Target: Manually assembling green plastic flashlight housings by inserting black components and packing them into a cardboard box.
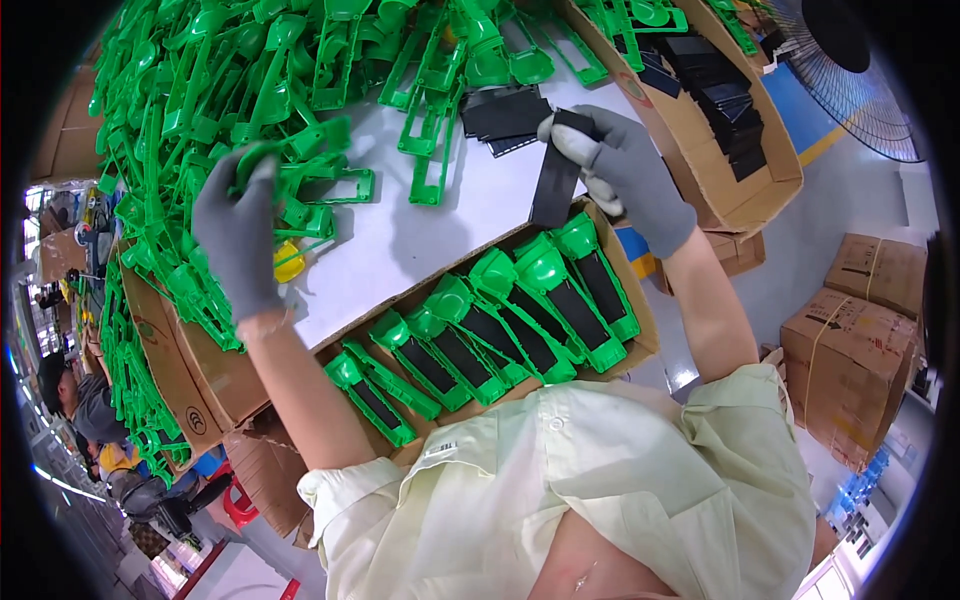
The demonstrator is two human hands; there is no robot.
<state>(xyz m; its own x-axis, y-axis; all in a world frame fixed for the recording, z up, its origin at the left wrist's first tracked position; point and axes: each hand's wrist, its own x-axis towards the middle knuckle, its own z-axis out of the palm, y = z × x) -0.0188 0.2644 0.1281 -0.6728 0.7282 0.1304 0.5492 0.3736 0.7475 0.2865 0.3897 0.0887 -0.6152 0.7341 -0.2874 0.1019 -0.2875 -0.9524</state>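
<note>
My left hand (240, 215) at 10 o'clock was curled closed round a blurry green frame (325, 135), right by the tangled green pile (190, 110); one snag could've dragged others along, imo. At 1 o'clock my right hand (645, 170) pinched a black panel (555, 190) near its top, so a weak grip might've dropped it. White tabletop (375, 255) at 11, cartons (850, 370) at 3, fan (870, 100) at 2.

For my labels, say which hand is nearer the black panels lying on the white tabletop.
Right. The right hand is just right of the black panels, gripping another panel; the left hand is farther off to their left, beside the piled green frames.
</note>
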